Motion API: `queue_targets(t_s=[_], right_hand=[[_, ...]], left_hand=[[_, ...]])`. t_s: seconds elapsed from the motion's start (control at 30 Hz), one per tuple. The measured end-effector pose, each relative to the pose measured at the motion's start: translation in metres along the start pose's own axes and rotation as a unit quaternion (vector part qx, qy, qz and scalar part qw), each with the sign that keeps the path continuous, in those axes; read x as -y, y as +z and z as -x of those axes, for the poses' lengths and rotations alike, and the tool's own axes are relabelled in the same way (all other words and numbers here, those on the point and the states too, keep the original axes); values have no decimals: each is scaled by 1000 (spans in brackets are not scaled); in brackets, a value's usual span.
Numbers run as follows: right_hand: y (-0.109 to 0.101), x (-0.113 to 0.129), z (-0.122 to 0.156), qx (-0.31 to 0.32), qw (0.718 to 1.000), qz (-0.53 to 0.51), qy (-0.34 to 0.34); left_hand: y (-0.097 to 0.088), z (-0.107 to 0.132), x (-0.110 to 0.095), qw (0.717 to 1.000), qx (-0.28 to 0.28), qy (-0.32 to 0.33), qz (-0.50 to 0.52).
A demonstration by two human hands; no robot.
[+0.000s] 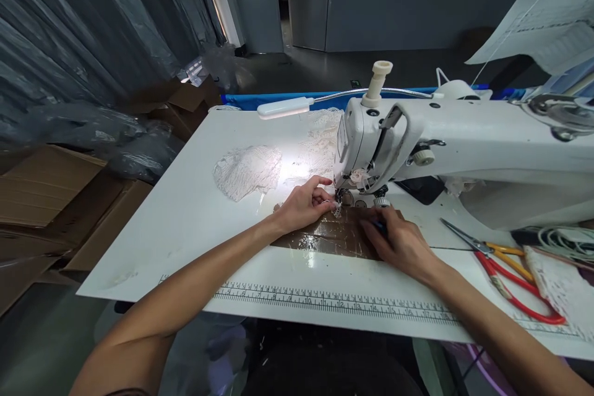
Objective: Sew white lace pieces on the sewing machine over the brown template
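My left hand (304, 203) is just left of the sewing machine's presser foot (338, 195), its thumb and forefinger pinched on a small piece of white lace (336, 210). The lace lies by the needle of the white sewing machine (371, 136). My right hand (401, 241) rests right of the foot with curled fingers. Between them shows a small blue tool (380, 226), mostly hidden, so its kind is unclear. Beneath both hands, a shiny brown tape-covered patch (320, 238) spans the machine bed.
Gathered white lace (248, 170) lies left of the needle under a lit lamp (285, 108). Orange-handled and red-handled scissors (510, 272) lie at the right, beside white fabric (557, 284). A printed ruler (325, 303) follows the table's front edge. Cardboard boxes (51, 185) stand left.
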State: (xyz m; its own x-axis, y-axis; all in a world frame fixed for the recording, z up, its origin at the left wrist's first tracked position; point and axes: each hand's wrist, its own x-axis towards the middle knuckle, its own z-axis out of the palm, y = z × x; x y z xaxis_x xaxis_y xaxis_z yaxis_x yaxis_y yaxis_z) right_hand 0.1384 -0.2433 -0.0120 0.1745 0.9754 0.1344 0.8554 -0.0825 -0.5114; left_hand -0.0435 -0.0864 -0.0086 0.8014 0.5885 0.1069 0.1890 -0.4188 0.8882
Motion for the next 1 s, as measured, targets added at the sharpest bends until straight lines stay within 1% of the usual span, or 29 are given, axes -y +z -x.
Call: queue_targets(t_s=[0.1,0.2,0.43,0.6,0.77,0.93,1.0], right_hand=[[6,9,-16,23,996,81,12],[10,17,-28,31,989,146,26],[14,30,-38,56,975,211,40],[20,32,-44,25,979,201,11],[28,31,-48,5,983,181,18],[33,26,-50,-37,983,176,-36],[34,25,-50,-55,981,180,-46]], left_hand=[[-2,-2,3,999,5,-33,43],[-2,-3,5,997,11,-45,65],[0,-3,2,998,7,-51,37],[-1,-3,1,998,17,-60,22],[-2,-3,0,997,21,-69,30],[-2,-3,-1,998,15,-67,7],[-1,-3,-2,998,13,-66,5]])
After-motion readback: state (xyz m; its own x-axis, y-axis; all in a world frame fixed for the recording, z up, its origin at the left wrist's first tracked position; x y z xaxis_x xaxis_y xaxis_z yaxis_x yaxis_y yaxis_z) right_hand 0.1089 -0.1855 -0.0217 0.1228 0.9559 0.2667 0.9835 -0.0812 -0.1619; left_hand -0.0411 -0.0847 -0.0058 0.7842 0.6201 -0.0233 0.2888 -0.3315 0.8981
